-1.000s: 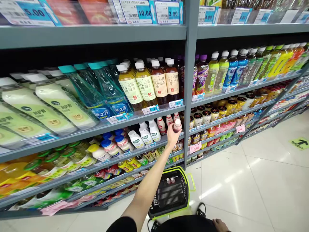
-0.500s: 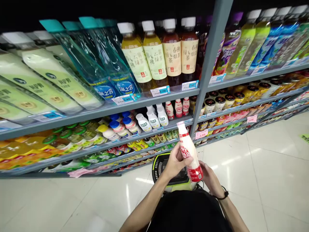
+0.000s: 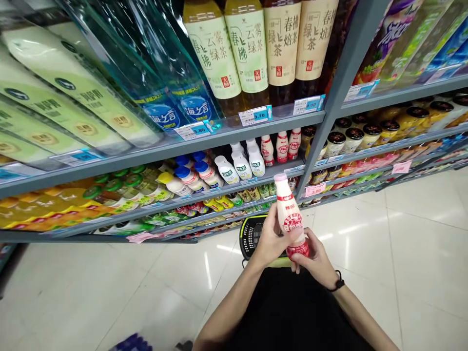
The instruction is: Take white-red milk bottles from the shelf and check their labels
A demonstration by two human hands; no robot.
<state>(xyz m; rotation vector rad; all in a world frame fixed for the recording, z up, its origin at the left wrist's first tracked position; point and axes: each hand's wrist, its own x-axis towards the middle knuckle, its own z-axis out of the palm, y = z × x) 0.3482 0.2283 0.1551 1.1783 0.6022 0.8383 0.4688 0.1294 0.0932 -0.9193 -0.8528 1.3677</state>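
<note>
A white bottle with red print and a pink cap is held nearly upright in front of my body, its cap tilted slightly left. My left hand wraps its middle, with the thumb across the label. Around the red base closes my right hand, thumb on the front; a dark band circles that wrist. Below and behind the bottle, a black basket with a green rim shows partly, the rest covered by my hands and body. Similar small red-and-white bottles stand on the shelf just beyond.
Shelving spans the view, with large tea bottles on top and jars lower right. White soy milk bottles stand left of the small red-and-white ones. Glossy tiled floor lies below; a dark blue object sits at bottom left.
The bottle has turned more upright, its label now facing me. My right hand has moved from beside the bottle to a grip on its base. The view has shifted down.
</note>
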